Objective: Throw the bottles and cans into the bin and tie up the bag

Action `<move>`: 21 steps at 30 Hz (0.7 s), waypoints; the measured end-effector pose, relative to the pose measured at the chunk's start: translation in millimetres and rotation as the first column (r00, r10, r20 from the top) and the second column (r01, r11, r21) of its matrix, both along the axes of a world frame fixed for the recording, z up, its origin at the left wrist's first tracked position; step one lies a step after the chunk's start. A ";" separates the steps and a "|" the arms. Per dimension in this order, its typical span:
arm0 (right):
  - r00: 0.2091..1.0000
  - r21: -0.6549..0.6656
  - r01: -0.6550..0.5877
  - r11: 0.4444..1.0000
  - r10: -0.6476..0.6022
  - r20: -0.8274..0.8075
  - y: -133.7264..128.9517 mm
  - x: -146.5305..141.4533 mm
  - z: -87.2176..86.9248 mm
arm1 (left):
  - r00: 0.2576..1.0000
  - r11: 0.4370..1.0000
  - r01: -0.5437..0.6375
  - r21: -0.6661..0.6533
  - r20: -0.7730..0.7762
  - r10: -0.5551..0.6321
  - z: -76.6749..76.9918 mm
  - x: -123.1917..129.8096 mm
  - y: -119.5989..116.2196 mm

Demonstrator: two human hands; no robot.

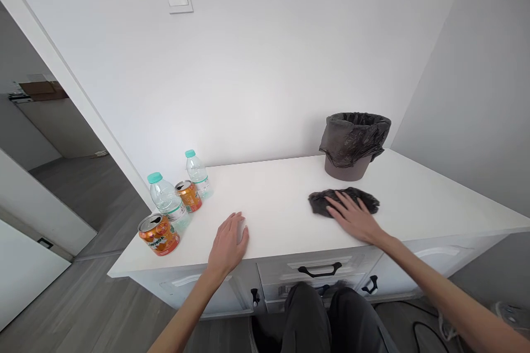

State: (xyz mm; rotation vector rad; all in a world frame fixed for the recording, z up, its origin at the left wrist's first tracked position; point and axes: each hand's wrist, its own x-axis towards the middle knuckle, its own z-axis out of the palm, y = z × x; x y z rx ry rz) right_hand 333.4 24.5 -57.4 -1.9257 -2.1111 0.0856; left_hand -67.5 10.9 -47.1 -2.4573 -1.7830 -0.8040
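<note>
one crumpled black bag (370, 202) beneath right grip (351, 220), fingers spread, long axis left-right; left grip (226, 247) farther off, thumb splayed, on worktop (273, 204).

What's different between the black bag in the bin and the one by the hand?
The liner bag is spread open inside the bin, while the loose bag is bunched into a low, flattish bundle on the white countertop. The liner bag folds over the rim, untouched; the loose bag lies under the right hand. Both look like thin, dark, crinkled plastic.
</note>
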 end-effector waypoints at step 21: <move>1.000 0.221 -0.016 0.975 0.014 0.013 -20.5 102.4 -52.3 | 0.999 0.998 0.028 0.060 -0.045 -0.025 -0.6 1.8 -5.7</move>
